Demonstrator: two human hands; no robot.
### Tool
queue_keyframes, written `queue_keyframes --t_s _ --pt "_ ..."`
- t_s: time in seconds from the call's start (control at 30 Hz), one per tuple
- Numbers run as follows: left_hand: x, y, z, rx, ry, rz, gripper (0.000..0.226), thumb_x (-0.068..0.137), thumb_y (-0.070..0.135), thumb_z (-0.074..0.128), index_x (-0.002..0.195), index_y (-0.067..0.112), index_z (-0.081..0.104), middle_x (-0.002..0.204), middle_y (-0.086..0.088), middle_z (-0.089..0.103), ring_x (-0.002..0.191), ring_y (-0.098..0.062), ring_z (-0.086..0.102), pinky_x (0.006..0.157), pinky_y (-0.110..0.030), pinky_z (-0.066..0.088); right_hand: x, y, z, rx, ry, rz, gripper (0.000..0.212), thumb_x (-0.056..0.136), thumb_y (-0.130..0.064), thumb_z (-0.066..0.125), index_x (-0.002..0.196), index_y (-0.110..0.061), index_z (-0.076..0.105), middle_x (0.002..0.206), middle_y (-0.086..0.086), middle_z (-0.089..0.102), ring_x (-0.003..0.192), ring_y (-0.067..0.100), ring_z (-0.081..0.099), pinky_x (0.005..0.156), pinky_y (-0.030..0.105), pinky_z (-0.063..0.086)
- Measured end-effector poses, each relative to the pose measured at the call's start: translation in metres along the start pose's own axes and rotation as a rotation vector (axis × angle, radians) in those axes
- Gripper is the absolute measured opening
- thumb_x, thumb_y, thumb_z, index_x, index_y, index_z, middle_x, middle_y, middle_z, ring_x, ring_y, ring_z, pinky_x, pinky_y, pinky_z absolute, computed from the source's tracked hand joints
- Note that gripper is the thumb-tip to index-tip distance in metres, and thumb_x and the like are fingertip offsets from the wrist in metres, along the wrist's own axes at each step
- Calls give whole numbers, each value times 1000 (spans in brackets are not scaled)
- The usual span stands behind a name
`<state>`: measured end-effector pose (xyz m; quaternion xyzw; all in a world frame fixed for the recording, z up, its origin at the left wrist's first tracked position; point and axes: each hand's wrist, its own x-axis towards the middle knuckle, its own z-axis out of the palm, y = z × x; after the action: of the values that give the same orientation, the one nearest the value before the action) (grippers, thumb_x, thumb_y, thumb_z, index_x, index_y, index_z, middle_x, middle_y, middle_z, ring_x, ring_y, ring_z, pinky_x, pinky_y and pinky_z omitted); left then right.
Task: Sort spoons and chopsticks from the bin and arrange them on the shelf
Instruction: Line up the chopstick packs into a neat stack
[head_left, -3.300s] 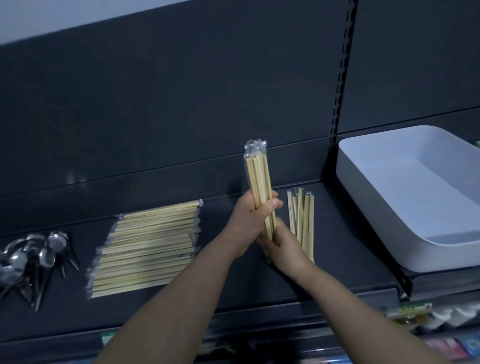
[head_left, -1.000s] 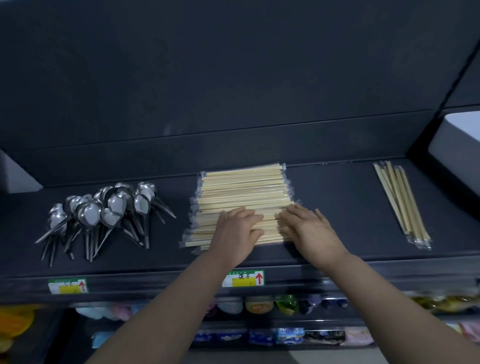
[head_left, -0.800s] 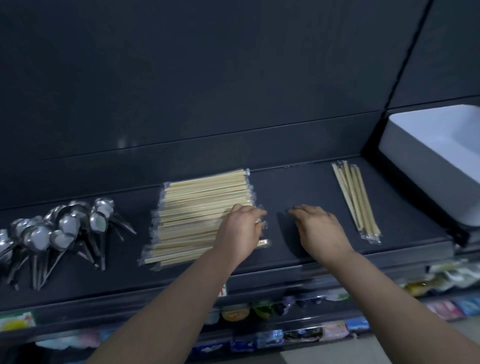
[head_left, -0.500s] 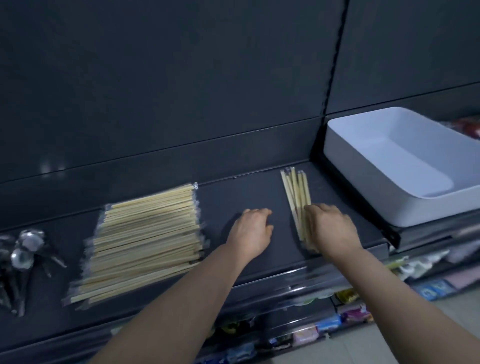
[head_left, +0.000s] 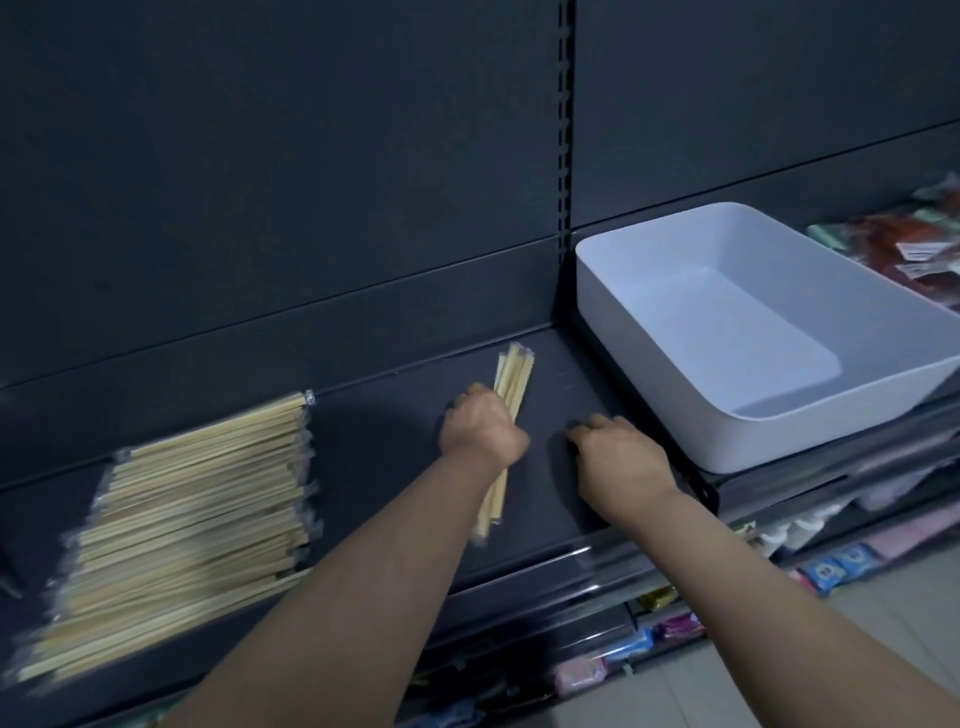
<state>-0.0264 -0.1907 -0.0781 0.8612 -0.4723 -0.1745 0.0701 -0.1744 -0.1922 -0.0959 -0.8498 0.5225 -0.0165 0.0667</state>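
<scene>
My left hand (head_left: 483, 428) grips a small wrapped bundle of bamboo chopsticks (head_left: 513, 382) around its middle, just above the dark shelf (head_left: 384, 415); the bundle's ends stick out above and below my fist. My right hand (head_left: 618, 454) rests on the shelf to the right of the bundle with curled fingers and holds nothing. A large stack of wrapped chopsticks (head_left: 192, 504) lies on the shelf at the left. The white bin (head_left: 649, 332) sits at the right with nothing visible inside. No spoons are in view.
An upright slotted post (head_left: 563, 156) divides the dark back panel. Packaged goods (head_left: 909, 244) lie behind the bin at far right. Lower shelves hold colourful small packages (head_left: 628, 644). The shelf's front edge runs just below my wrists.
The view swung right, so the spoons left the frame. My left hand moved right and took hold of the small chopstick bundle; my right hand shifted off it to the right.
</scene>
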Motion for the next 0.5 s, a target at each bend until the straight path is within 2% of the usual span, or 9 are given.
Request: queue_keyframes --t_s 0.07,0.13,0.2,0.27,0.33,0.37,0.43,0.47,0.5 --pt "2 -7 -11 98 -68 -15 41 80 22 65 118 11 55 110 -5 60 106 -26 61 74 -29 47 3 -2 0 -7 4 2 30 90 -11 49 118 -15 60 118 2 52 110 23 49 72 27 43" --pt "0 -14 -17 192 -97 10 30 82 20 61 112 14 58 102 -3 59 102 -24 61 71 -28 46 4 -6 -1 -30 -4 5 28 91 -13 50 117 -15 60 119 3 51 110 22 48 70 26 40" --pt "-1 -22 -17 156 -100 13 24 85 20 58 108 14 57 102 -4 58 101 -25 61 71 -28 45 4 -8 -2 -44 -22 2 28 91 -15 51 118 -15 59 121 3 50 112 22 48 70 27 39" --pt "1 -31 -17 -23 -24 36 19 89 22 57 104 10 59 104 -8 61 98 -29 61 71 -30 45 6 -10 -4 15 -31 -11 28 93 -20 50 119 -17 59 121 3 51 115 23 48 75 28 42" --pt "2 -35 -23 -349 125 145 15 89 22 59 97 10 61 98 -11 65 91 -30 63 73 -35 48 10 -14 -6 232 -62 -52 35 95 -31 53 128 -21 55 125 2 54 121 23 49 89 30 46" --pt "1 -36 -29 -555 166 220 10 87 20 61 93 12 62 90 -9 65 84 -27 63 74 -38 49 11 -19 -7 396 -107 -85 46 93 -37 58 135 -22 50 130 0 53 124 20 49 97 31 44" --pt "-10 -32 -43 -884 120 341 6 86 13 65 91 15 62 81 -5 62 76 -19 60 77 -40 52 11 -35 -9 794 -191 -147 66 84 -40 70 141 -22 43 133 -6 54 124 12 51 103 29 42" --pt "-16 -30 -49 -990 78 385 8 86 10 66 93 12 63 82 -6 62 78 -18 59 78 -38 52 11 -43 -8 950 -186 -162 67 80 -37 75 138 -23 45 127 -9 59 118 8 55 99 27 45" --pt "-22 -29 -53 -1059 44 418 11 85 9 67 95 10 63 84 -7 62 80 -17 60 79 -34 52 11 -50 -7 1052 -156 -163 60 79 -33 76 132 -24 50 118 -10 63 109 5 59 93 26 48"
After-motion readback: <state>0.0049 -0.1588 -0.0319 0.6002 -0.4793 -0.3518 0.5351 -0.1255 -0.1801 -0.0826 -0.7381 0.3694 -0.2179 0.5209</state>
